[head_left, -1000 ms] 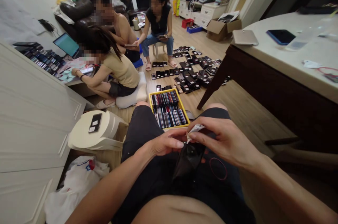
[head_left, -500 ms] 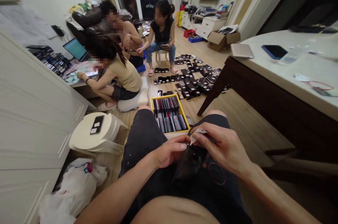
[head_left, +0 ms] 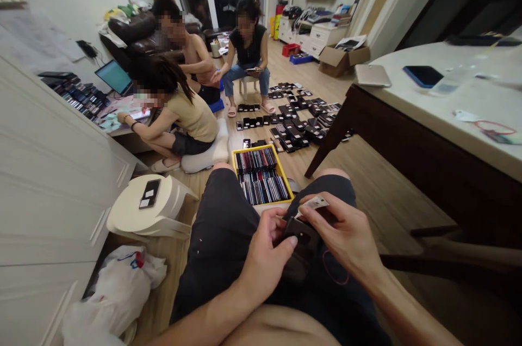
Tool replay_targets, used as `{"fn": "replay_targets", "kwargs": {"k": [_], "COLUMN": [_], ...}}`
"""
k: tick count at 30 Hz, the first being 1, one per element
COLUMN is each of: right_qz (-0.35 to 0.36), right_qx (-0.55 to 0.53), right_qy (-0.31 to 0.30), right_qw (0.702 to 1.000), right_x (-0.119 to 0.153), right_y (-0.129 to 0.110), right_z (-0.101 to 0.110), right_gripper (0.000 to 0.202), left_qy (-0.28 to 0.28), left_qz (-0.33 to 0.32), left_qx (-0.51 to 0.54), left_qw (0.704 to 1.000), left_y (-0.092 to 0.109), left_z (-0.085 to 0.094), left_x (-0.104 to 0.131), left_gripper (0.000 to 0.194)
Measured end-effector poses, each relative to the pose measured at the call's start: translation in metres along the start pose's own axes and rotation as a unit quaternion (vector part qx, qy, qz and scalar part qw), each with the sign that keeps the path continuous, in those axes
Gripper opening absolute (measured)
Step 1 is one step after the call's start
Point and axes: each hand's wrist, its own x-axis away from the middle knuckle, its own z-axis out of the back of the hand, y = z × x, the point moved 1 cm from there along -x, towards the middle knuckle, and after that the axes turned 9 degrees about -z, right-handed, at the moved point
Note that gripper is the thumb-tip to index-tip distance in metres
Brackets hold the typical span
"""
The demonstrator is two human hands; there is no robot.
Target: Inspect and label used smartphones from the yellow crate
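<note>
Over my lap, my left hand [head_left: 267,251] grips a dark phone [head_left: 300,234] by its side, thumb lying across its face. My right hand [head_left: 345,232] pinches a small white label [head_left: 315,204] at the phone's upper edge; whether the label touches the phone is hard to see. A thin reddish rubber band [head_left: 336,280] rests on my shorts below the right hand. Just beyond my knees stands a yellow crate [head_left: 290,193] holding two rows of upright phones.
A cream stool [head_left: 122,199] bears a phone with labels. Several phones [head_left: 293,128] spread over the floor ahead. To the right is a table [head_left: 440,101] with a tablet [head_left: 373,75]. A plastic bag [head_left: 118,286] lies at left. Three people sit farther off.
My left hand has shifted its hold on the phone, thumb now over it. The label appears slightly higher. Farther off, the seated person's outstretched hand no longer holds a device.
</note>
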Motion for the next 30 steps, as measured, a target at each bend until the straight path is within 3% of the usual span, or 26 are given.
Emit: {"fn": "replay_targets", "kwargs": {"k": [2,7,15,25,30], "right_qz": [-0.010,0.006,0.026,0.053,0.044], "right_qx": [0.001,0.010,0.012,0.024,0.021], "right_qy": [0.007,0.015,-0.002,-0.014,-0.018], "right_qw": [1.000,1.000,1.000,0.998,0.999], "right_x": [0.000,0.001,0.000,-0.001,-0.001], "right_y": [0.001,-0.001,-0.006,-0.010,-0.015], "right_z": [0.001,0.006,0.011,0.011,0.010], "right_gripper": [0.015,0.010,0.009,0.014,0.015], "left_qy": [0.026,0.000,-0.015,-0.038,-0.040], "left_qz": [-0.035,-0.103,-0.077,-0.024,-0.038], "left_qx": [-0.095,-0.248,-0.330,-0.411,-0.411], "left_qw": [0.995,0.963,0.941,0.911,0.910], "left_y": [-0.001,0.006,0.017,0.012,0.003], "left_z": [0.000,-0.003,-0.010,-0.015,-0.018], "left_x": [0.004,0.009,0.009,0.009,0.010], "left_gripper": [0.046,0.044,0.054,0.059,0.063]}}
